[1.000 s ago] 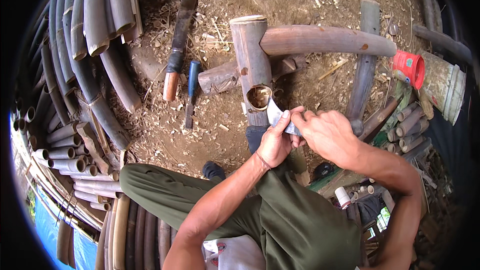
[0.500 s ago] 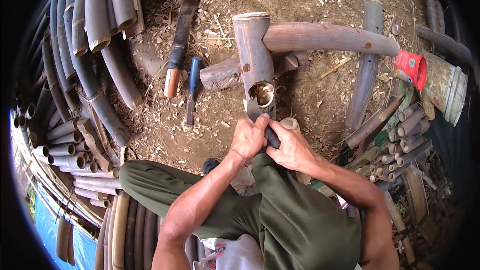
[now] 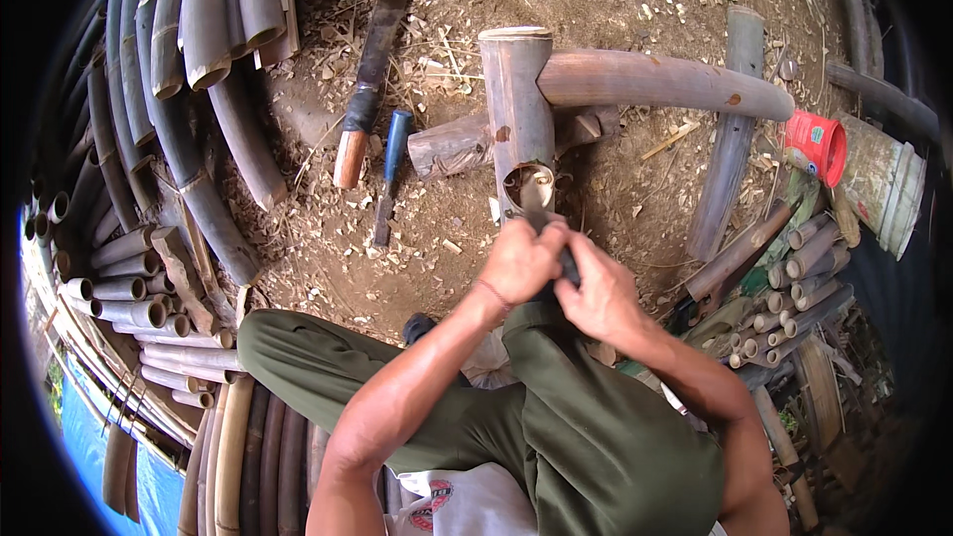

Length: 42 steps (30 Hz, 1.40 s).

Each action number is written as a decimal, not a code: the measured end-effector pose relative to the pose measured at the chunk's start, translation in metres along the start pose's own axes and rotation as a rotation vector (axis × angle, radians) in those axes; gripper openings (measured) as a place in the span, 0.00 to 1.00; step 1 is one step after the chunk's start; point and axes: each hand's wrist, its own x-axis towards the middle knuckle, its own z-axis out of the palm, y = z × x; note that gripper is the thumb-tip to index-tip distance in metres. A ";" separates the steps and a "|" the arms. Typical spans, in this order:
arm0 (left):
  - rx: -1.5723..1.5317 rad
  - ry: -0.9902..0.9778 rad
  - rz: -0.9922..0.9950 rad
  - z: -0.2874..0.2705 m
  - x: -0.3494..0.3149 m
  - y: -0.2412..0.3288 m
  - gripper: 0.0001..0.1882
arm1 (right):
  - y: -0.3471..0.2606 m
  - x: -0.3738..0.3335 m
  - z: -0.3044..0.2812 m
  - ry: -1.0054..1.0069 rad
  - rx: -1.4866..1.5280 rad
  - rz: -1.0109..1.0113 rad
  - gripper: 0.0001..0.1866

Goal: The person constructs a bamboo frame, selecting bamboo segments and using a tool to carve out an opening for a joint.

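A short bamboo tube has a hole cut near its close end, with pale shavings inside. A longer bamboo pole joins its side and runs right. My right hand is wrapped round the dark handle of a knife, whose blade reaches into the hole. Close against it, my left hand is closed on the knife too, at the base of the blade. Motion blurs the blade and some fingers. My green-trousered knee is just below the hands.
On the shaving-strewn ground lie a machete and a blue-handled chisel. A short log lies under the joined bamboo. Stacked bamboo fills the left side. To the right are a red container, a dirty bucket and cut bamboo pieces.
The knife blade has swung from the hole's left edge to its middle. Both hands have shifted slightly right with it, and the whole view has moved a little.
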 end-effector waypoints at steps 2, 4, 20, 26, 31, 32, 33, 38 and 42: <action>-0.202 0.070 0.121 0.031 0.003 0.002 0.23 | 0.008 0.014 -0.029 0.030 -0.153 -0.122 0.20; -0.204 0.121 0.081 0.036 -0.001 0.026 0.22 | 0.010 0.043 -0.060 -0.031 -0.321 -0.248 0.16; -1.310 -0.368 0.048 0.020 0.005 -0.014 0.29 | -0.074 0.125 -0.078 -0.465 -1.153 -0.560 0.07; -0.001 -0.376 0.261 0.015 -0.062 -0.042 0.44 | -0.010 0.031 -0.055 -0.206 -0.113 0.001 0.17; 0.486 0.030 0.322 -0.024 -0.091 -0.036 0.34 | -0.027 0.004 -0.004 -0.056 0.722 0.193 0.14; 0.528 0.085 0.274 -0.036 -0.091 -0.043 0.30 | -0.029 0.009 0.006 -0.143 0.770 0.261 0.13; 0.568 0.136 0.222 -0.044 -0.090 -0.048 0.26 | -0.026 0.019 0.016 -0.275 0.783 0.334 0.14; 0.510 0.311 0.147 -0.088 -0.071 -0.051 0.21 | -0.059 0.064 0.041 -0.355 1.023 0.504 0.19; 0.951 0.275 0.215 -0.119 -0.072 0.034 0.20 | -0.061 0.066 0.039 -0.294 1.504 0.415 0.18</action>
